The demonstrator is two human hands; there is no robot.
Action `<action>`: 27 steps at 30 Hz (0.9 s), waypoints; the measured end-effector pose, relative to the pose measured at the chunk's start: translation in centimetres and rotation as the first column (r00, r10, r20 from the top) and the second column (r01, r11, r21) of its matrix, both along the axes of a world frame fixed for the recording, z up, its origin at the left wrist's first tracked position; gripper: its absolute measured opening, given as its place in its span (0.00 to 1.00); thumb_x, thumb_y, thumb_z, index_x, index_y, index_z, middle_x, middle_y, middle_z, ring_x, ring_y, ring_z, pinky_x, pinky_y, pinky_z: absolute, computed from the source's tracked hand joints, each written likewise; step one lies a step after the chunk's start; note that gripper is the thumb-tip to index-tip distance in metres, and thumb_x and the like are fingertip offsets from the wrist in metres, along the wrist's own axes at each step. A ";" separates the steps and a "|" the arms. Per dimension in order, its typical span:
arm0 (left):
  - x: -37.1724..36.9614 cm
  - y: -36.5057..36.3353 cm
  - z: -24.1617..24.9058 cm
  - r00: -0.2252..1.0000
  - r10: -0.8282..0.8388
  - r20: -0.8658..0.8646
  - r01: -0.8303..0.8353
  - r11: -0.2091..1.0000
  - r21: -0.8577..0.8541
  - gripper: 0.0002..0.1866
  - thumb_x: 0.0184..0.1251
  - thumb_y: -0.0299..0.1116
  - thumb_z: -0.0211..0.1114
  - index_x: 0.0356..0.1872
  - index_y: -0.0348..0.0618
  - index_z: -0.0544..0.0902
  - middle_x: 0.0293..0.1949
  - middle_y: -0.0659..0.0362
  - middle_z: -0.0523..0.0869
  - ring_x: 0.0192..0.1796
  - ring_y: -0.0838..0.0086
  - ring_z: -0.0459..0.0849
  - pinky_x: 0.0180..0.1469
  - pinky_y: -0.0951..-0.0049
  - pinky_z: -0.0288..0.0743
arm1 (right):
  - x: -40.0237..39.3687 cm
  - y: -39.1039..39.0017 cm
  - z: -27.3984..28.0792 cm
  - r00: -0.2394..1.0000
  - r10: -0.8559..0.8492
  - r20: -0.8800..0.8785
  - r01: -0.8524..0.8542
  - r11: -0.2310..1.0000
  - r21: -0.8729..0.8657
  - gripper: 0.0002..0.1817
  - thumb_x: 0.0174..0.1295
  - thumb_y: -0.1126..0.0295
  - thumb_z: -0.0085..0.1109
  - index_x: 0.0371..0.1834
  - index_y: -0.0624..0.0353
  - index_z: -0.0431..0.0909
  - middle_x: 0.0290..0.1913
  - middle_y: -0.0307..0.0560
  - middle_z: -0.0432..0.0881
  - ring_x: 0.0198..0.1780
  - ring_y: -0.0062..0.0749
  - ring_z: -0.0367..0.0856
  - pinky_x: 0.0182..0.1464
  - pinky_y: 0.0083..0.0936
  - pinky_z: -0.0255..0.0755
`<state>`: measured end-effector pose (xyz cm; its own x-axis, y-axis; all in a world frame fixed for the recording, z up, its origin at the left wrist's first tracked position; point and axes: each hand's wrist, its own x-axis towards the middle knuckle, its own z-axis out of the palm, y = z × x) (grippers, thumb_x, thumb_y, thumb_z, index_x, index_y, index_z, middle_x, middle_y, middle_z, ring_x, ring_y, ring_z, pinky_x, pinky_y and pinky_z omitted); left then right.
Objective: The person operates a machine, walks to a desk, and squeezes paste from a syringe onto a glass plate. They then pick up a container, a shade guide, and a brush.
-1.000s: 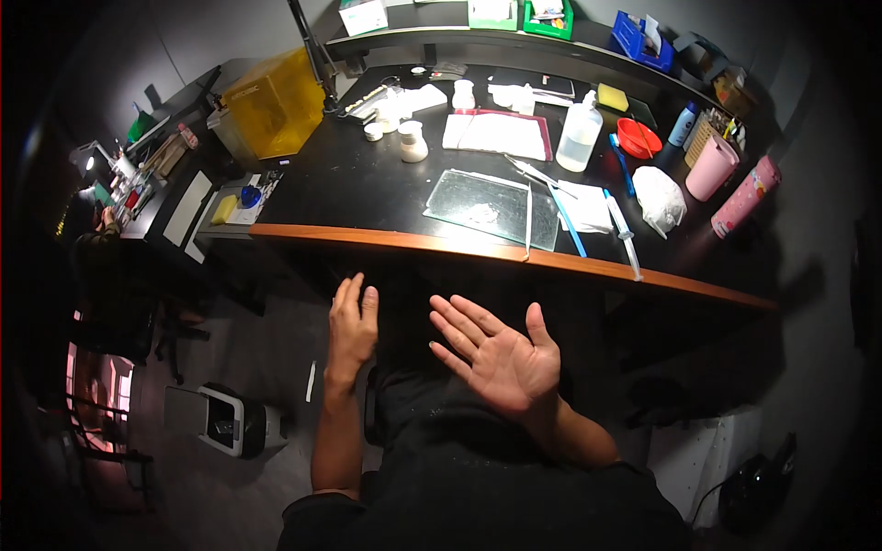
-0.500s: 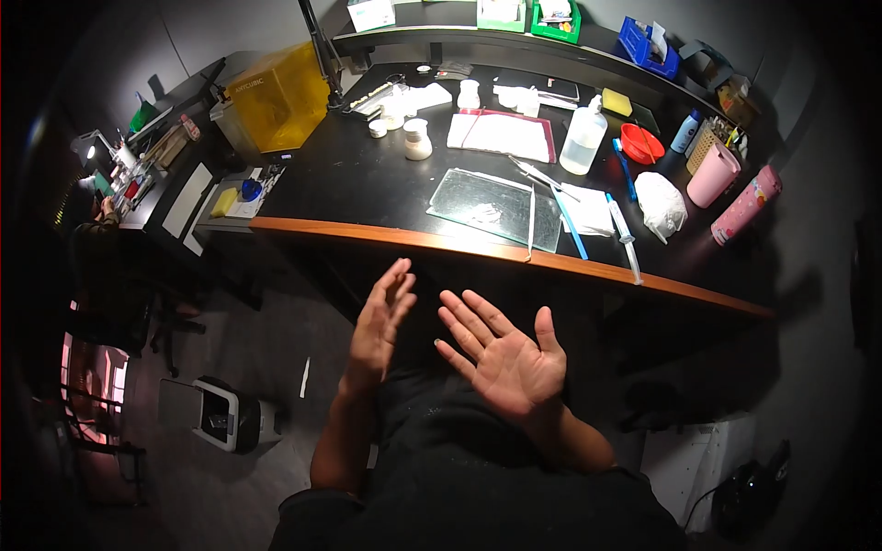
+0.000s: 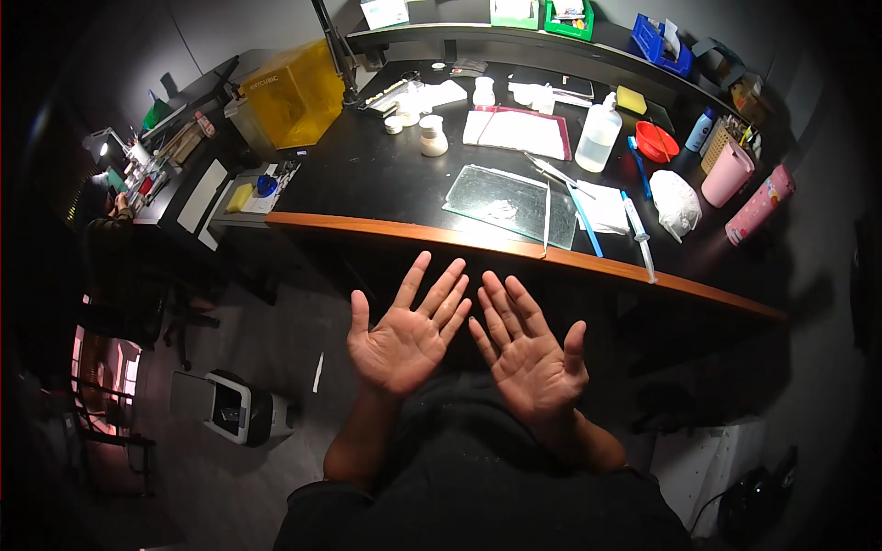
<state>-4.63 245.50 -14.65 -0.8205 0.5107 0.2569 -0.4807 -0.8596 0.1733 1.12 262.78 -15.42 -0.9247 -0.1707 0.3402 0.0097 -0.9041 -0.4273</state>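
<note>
My left hand (image 3: 401,342) is palm up in front of the desk edge, fingers spread and holding nothing. Beside it, my right hand (image 3: 533,358) also shows its bare palm with the fingers stretched out. Neither touches the desk (image 3: 367,197). Closest to both hands on the desktop lies a glass plate (image 3: 501,204), with a thin white stick-like tool (image 3: 548,216) across its right part. To the right of the plate are a blue stick (image 3: 586,223), a syringe (image 3: 637,230) and a white sheet (image 3: 604,209).
A clear bottle (image 3: 598,138), red bowl (image 3: 656,142), crumpled white bundle (image 3: 678,204) and pink tumbler (image 3: 761,204) stand on the right. Small white jars (image 3: 433,138) and a yellow box (image 3: 294,96) are further left. A bin (image 3: 241,410) stands on the floor; another person (image 3: 115,216) sits far left.
My left hand has turned from edge-on to palm up with fingers spread. My right hand has shifted slightly right and down. The whole view has shifted a little.
</note>
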 end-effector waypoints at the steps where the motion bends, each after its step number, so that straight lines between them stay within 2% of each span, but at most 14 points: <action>1: 0.1 0.1 -0.1 1.000 0.004 0.001 -0.004 1.000 0.000 0.50 0.72 0.73 0.38 0.82 0.50 0.35 0.81 0.42 0.29 0.84 0.55 0.28 0.82 0.54 0.24 | 0.1 0.0 0.1 1.000 -0.015 0.000 0.015 1.000 -0.002 0.53 0.69 0.27 0.32 0.83 0.58 0.38 0.85 0.56 0.31 0.85 0.44 0.27 0.83 0.43 0.27; 5: 0.6 0.5 -0.3 0.999 0.001 -0.045 -0.002 1.000 -0.015 0.50 0.73 0.72 0.37 0.82 0.50 0.33 0.81 0.42 0.25 0.83 0.54 0.25 0.81 0.53 0.21 | 0.3 -0.4 0.2 1.000 -0.013 -0.026 0.014 1.000 0.009 0.52 0.68 0.27 0.35 0.84 0.55 0.40 0.85 0.57 0.33 0.85 0.47 0.30 0.82 0.51 0.30; 6: 0.7 0.6 -0.3 0.999 -0.010 -0.041 0.009 1.000 -0.012 0.50 0.73 0.72 0.37 0.82 0.51 0.32 0.81 0.42 0.24 0.83 0.54 0.25 0.81 0.53 0.20 | 0.4 -0.2 0.1 0.999 -0.006 -0.032 0.007 0.999 0.044 0.52 0.68 0.26 0.33 0.84 0.52 0.40 0.85 0.57 0.32 0.85 0.48 0.30 0.81 0.58 0.32; 9: 0.7 0.5 -0.2 0.999 -0.034 -0.040 0.034 0.999 -0.006 0.50 0.72 0.73 0.35 0.82 0.52 0.31 0.81 0.42 0.24 0.83 0.54 0.25 0.81 0.52 0.20 | 0.4 -0.2 0.5 0.999 0.028 -0.026 -0.028 1.000 -0.011 0.53 0.68 0.25 0.33 0.84 0.52 0.38 0.85 0.57 0.30 0.85 0.48 0.27 0.80 0.61 0.33; 10: 0.7 0.4 -0.2 0.998 -0.046 -0.046 0.045 0.999 -0.005 0.50 0.72 0.73 0.35 0.82 0.52 0.31 0.80 0.42 0.23 0.83 0.53 0.25 0.81 0.51 0.20 | 0.4 -0.1 0.6 1.000 0.025 -0.018 -0.025 1.000 0.013 0.53 0.67 0.25 0.34 0.84 0.51 0.38 0.85 0.57 0.30 0.85 0.49 0.28 0.78 0.66 0.37; 14: 0.9 0.4 0.2 0.996 -0.081 -0.045 0.081 0.997 0.004 0.49 0.72 0.74 0.31 0.82 0.54 0.30 0.80 0.42 0.22 0.83 0.53 0.24 0.81 0.49 0.19 | 0.4 0.2 0.9 1.000 0.015 0.012 -0.016 1.000 0.018 0.51 0.66 0.25 0.36 0.84 0.46 0.43 0.85 0.55 0.33 0.85 0.50 0.32 0.75 0.73 0.44; 18: 0.9 0.3 0.5 0.993 -0.094 -0.075 0.094 0.996 -0.009 0.48 0.72 0.75 0.30 0.82 0.56 0.30 0.80 0.43 0.22 0.83 0.53 0.24 0.80 0.48 0.19 | 0.6 0.3 1.3 0.999 0.032 0.041 -0.031 0.999 -0.033 0.51 0.67 0.25 0.36 0.84 0.46 0.43 0.85 0.56 0.33 0.85 0.50 0.32 0.74 0.76 0.43; 20: 1.0 0.4 0.6 0.994 -0.097 -0.048 0.099 0.994 0.039 0.50 0.69 0.77 0.30 0.81 0.58 0.30 0.81 0.44 0.22 0.83 0.56 0.20 0.80 0.49 0.17 | 0.4 0.3 1.4 0.998 0.035 0.043 -0.033 0.999 -0.038 0.51 0.67 0.25 0.36 0.84 0.46 0.43 0.85 0.56 0.33 0.85 0.51 0.32 0.73 0.77 0.42; 23: 1.1 0.3 0.6 0.995 -0.083 -0.056 0.086 0.995 0.050 0.51 0.68 0.79 0.30 0.81 0.59 0.29 0.81 0.45 0.21 0.82 0.57 0.18 0.80 0.50 0.16 | 0.4 0.3 1.2 0.998 0.059 0.025 -0.058 0.997 -0.060 0.52 0.67 0.26 0.36 0.84 0.49 0.40 0.85 0.55 0.29 0.85 0.51 0.29 0.74 0.75 0.40; 27: 1.1 0.4 0.5 0.994 -0.048 -0.096 0.052 0.998 0.034 0.51 0.67 0.79 0.30 0.81 0.59 0.29 0.80 0.45 0.20 0.82 0.57 0.17 0.79 0.50 0.15 | 0.4 0.2 1.2 0.998 0.058 0.021 -0.056 0.996 -0.066 0.52 0.67 0.26 0.37 0.84 0.49 0.41 0.85 0.55 0.29 0.85 0.51 0.28 0.74 0.76 0.39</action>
<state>-3.57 245.87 -14.15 -0.7649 0.5394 0.3520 -0.5062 -0.8414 0.1892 1.49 262.99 -14.23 -0.9217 -0.2015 0.3314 0.0710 -0.9277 -0.3665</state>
